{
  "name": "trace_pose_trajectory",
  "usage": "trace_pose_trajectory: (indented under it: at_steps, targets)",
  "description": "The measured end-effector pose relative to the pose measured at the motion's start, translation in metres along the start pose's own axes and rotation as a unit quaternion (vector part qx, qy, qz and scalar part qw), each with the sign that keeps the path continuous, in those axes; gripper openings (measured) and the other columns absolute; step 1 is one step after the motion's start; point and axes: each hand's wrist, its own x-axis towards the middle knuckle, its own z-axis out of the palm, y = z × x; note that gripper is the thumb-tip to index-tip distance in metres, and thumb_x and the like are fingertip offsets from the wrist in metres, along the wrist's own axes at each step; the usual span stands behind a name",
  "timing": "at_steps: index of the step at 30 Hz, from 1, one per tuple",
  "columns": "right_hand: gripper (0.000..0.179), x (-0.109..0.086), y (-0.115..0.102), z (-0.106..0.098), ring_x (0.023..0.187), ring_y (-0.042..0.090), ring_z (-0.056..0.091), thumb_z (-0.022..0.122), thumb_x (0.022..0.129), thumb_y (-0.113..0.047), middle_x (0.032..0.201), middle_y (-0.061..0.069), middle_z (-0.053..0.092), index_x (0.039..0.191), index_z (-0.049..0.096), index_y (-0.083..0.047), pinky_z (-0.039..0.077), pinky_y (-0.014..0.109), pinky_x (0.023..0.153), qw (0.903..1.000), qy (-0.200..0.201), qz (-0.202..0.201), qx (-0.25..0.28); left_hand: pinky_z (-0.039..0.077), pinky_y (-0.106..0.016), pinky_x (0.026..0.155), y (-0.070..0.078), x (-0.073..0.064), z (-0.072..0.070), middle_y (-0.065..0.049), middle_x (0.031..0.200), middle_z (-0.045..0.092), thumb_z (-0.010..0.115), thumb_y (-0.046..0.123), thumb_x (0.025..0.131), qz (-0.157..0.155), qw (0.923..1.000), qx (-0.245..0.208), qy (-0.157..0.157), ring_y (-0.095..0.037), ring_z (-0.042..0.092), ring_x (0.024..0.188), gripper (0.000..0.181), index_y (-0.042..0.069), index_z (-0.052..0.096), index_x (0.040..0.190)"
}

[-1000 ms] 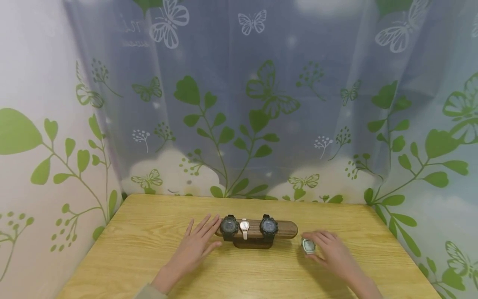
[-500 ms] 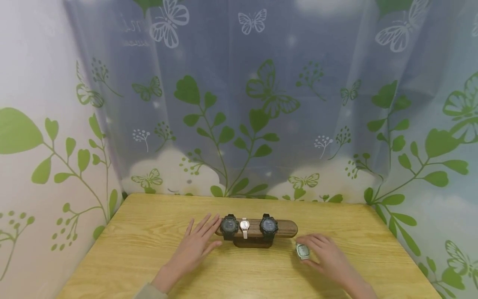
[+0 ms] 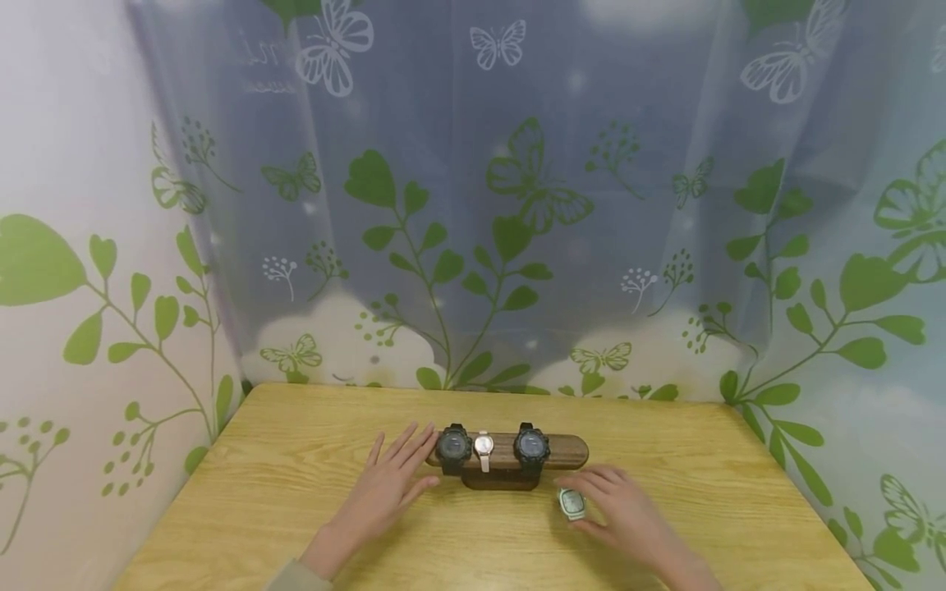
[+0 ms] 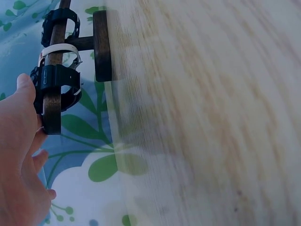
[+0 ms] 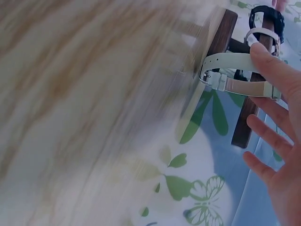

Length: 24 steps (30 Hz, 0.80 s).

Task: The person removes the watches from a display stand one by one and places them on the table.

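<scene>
A dark wooden watch stand (image 3: 567, 453) holds two black watches (image 3: 454, 445) and, between them, a small watch with a white strap (image 3: 484, 445). My left hand (image 3: 388, 484) rests its straight fingertips against the stand's left end, beside the nearer black watch. In front of the stand's right end, my right hand (image 3: 621, 510) pinches a pale green watch (image 3: 572, 502) between thumb and fingers. Seen from the right wrist, the pale watch's strap (image 5: 230, 61) is a buckled loop, apart from the stand, with the other fingers spread below it.
The stand stands on a light wood-grain table (image 3: 310, 427). Behind it hangs a curtain (image 3: 473, 246) printed with leaves and butterflies, which also covers both sides.
My right hand has carried the pale green watch leftward and slightly nearer, toward the stand's front right. The left hand and the stand have stayed in place.
</scene>
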Motion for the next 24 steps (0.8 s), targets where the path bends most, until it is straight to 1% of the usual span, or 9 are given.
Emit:
trace_pose_trajectory:
  at_steps: [4,9,12,19,24]
  targets:
    - [0.063,0.005,-0.006,0.001,0.108,0.019,0.064,0.090,0.071,-0.036,0.120,-0.007,0.070,0.127,0.068,-0.019,0.055,0.052,0.094,1.0000,-0.007,-0.001,0.005,0.014,-0.066,0.120,-0.001,0.000,0.000,0.000,0.165,0.028,0.060,0.042,0.101,-0.004,1.0000,-0.005,-0.006,-0.031,0.029,0.151,0.068,0.014,0.037,0.158]
    - [0.062,0.010,-0.012,0.004,0.108,0.019,0.065,0.089,0.072,-0.039,0.120,-0.008,0.070,0.127,0.068,-0.020,0.055,0.056,0.093,0.9998,-0.009,-0.009,0.012,0.014,-0.067,0.120,-0.001,-0.001,0.001,-0.002,0.165,0.029,0.060,0.042,0.101,-0.004,0.9999,-0.012,-0.007,-0.031,0.028,0.152,0.068,0.014,0.037,0.158]
    - [0.064,0.013,-0.015,0.007,0.109,0.018,0.065,0.088,0.071,-0.041,0.120,-0.008,0.070,0.128,0.068,-0.021,0.054,0.056,0.094,0.9998,-0.011,-0.013,0.012,0.014,-0.067,0.120,-0.001,-0.001,0.000,-0.002,0.165,0.030,0.060,0.042,0.101,-0.005,0.9999,-0.013,-0.007,-0.031,0.028,0.152,0.068,0.014,0.037,0.158]
    - [0.068,0.019,-0.022,0.012,0.110,0.015,0.063,0.087,0.070,-0.045,0.120,-0.010,0.069,0.130,0.066,-0.022,0.056,0.049,0.094,0.9998,-0.015,-0.011,0.011,0.014,-0.066,0.121,-0.001,-0.001,0.000,-0.001,0.166,0.027,0.058,0.043,0.101,-0.007,0.9999,-0.006,-0.013,-0.030,0.027,0.152,0.068,0.014,0.036,0.158]
    - [0.064,0.024,-0.027,0.012,0.107,0.014,0.064,0.090,0.068,-0.042,0.117,-0.012,0.069,0.124,0.068,-0.020,0.057,0.044,0.089,0.9995,-0.010,-0.024,0.018,0.014,-0.067,0.120,-0.001,-0.001,0.000,-0.001,0.165,0.029,0.061,0.041,0.100,-0.007,0.9998,-0.014,-0.009,-0.031,0.028,0.152,0.068,0.013,0.037,0.158]
